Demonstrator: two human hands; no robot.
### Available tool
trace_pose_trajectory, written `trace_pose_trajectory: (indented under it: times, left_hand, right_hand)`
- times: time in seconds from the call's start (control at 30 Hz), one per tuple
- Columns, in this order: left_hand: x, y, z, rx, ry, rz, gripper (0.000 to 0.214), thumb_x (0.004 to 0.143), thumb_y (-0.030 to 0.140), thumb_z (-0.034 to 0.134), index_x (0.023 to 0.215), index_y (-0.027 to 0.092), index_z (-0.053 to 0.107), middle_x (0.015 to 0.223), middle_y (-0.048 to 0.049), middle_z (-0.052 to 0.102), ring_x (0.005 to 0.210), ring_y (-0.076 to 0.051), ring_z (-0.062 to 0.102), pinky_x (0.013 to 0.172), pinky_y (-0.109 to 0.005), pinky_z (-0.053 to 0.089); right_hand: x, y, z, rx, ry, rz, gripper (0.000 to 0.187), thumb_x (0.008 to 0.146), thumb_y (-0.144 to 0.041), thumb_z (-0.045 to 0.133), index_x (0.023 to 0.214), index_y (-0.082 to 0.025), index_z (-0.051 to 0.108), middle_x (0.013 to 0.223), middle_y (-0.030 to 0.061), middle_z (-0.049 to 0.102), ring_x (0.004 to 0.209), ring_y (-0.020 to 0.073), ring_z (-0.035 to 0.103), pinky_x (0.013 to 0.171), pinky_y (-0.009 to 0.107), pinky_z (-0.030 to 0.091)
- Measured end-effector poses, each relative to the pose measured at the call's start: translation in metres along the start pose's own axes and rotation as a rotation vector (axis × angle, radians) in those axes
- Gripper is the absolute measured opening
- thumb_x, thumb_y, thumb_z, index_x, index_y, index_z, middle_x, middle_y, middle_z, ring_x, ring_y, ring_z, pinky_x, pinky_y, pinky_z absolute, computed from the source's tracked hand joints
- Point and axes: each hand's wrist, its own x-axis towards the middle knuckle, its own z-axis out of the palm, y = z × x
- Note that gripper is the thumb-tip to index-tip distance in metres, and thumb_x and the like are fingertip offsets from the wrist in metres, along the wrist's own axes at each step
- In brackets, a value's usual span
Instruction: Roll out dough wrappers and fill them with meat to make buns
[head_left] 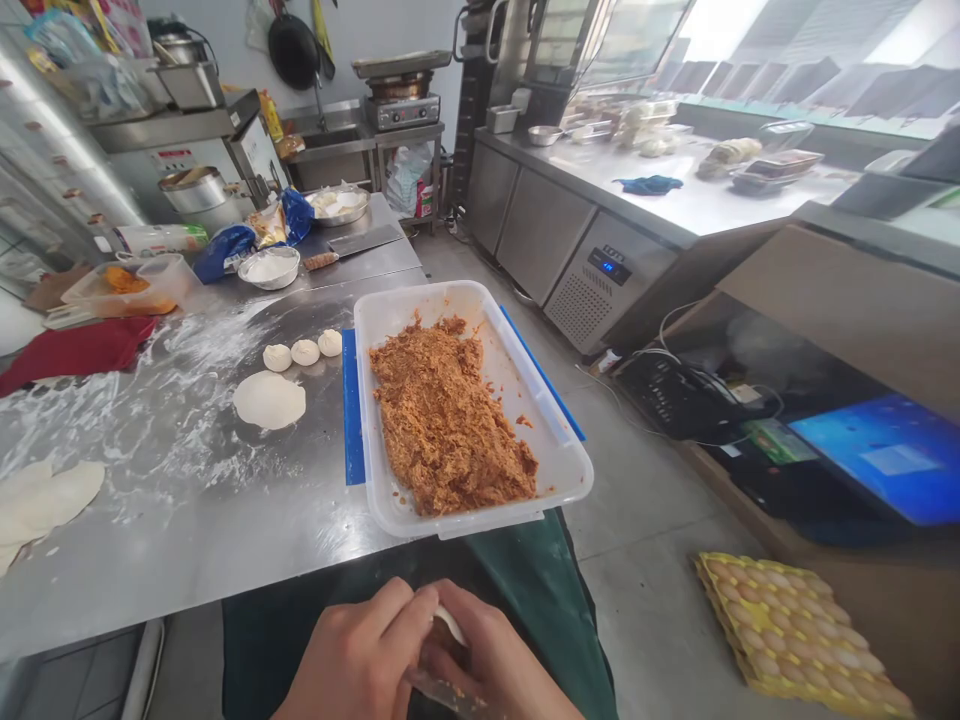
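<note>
Low in the head view, my left hand and my right hand meet in front of the green apron. Between them shows a pale edge of a dough wrapper, pinched by my fingers; most of it is hidden. Under it, a narrow flat strip smeared with brown crosses by my right palm; I cannot tell what it is. Just beyond my hands stands a clear plastic tub of reddish-brown filling. Left of the tub lie three small pleated buns and one flat dough round.
Floury steel table carries more dough sheets, a red cloth, a bowl of white powder and a cleaver. Egg trays sit low on the right. A steel counter stands beyond the floor gap.
</note>
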Motion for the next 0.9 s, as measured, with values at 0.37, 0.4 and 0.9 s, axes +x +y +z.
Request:
trace_pose_trajectory:
  times: [0.37, 0.4, 0.9]
  left_hand:
    - [0.002, 0.003, 0.003, 0.079, 0.002, 0.026, 0.017, 0.096, 0.015, 0.043, 0.101, 0.022, 0.057, 0.078, 0.0006, 0.057, 0.05, -0.015, 0.057, 0.042, -0.03, 0.043]
    - [0.001, 0.004, 0.003, 0.064, -0.007, 0.014, 0.016, 0.096, 0.015, 0.043, 0.097, 0.023, 0.056, 0.078, 0.0009, 0.056, 0.05, -0.015, 0.056, 0.043, -0.03, 0.042]
    - [-0.001, -0.005, -0.003, -0.094, 0.054, -0.082, 0.032, 0.1, 0.013, 0.046, 0.13, 0.023, 0.055, 0.104, -0.0035, 0.068, 0.085, -0.015, 0.073, 0.071, -0.025, 0.06]
  right_hand:
    - [0.006, -0.021, -0.006, -0.235, -0.027, 0.142, 0.009, 0.085, -0.02, 0.059, 0.09, -0.019, 0.067, 0.086, 0.0028, 0.074, 0.077, 0.0186, 0.061, 0.064, 0.029, 0.038]
    - [0.006, -0.022, -0.007, -0.231, -0.026, 0.151, 0.012, 0.086, -0.02, 0.059, 0.092, -0.019, 0.068, 0.087, 0.0031, 0.075, 0.078, 0.0193, 0.063, 0.065, 0.029, 0.039]
    - [0.001, -0.011, -0.022, 0.386, -0.188, -0.01, 0.04, 0.097, -0.05, 0.066, 0.121, -0.02, 0.059, 0.104, 0.003, 0.065, 0.095, 0.0193, 0.057, 0.085, 0.033, 0.044]
